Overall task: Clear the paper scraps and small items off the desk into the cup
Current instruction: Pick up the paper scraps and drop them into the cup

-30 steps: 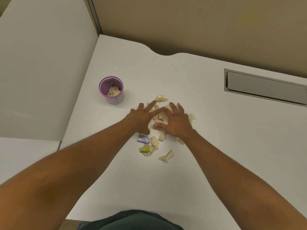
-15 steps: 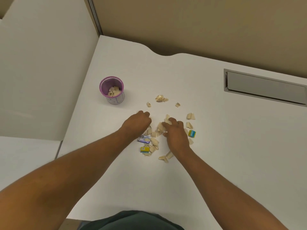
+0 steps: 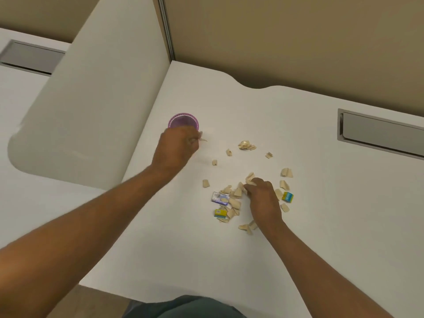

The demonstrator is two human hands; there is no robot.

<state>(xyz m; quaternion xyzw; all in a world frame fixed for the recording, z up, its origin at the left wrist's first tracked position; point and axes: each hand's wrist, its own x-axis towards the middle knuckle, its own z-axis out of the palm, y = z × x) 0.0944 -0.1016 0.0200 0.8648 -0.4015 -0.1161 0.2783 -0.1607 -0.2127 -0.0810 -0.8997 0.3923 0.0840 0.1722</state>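
Observation:
A purple cup (image 3: 182, 120) stands on the white desk (image 3: 321, 214) at the left. My left hand (image 3: 175, 149) hovers just in front of it, closed on beige paper scraps that poke out between the fingers. My right hand (image 3: 263, 198) rests in the main pile of beige paper scraps (image 3: 234, 200), fingers curled around some. Among the pile lie a purple-and-white small packet (image 3: 220, 198), a yellow packet (image 3: 220, 212) and a blue-and-yellow packet (image 3: 287, 196). Loose scraps (image 3: 246, 145) lie farther back.
A white divider panel (image 3: 91, 111) rises along the desk's left side, close behind the cup. A grey cable-slot cover (image 3: 380, 134) is set into the desk at the right. A tan wall runs behind the desk.
My left hand has lifted from the pile and carried scraps left and back to the cup. My right hand stays in the pile, curled. The view has shifted left.

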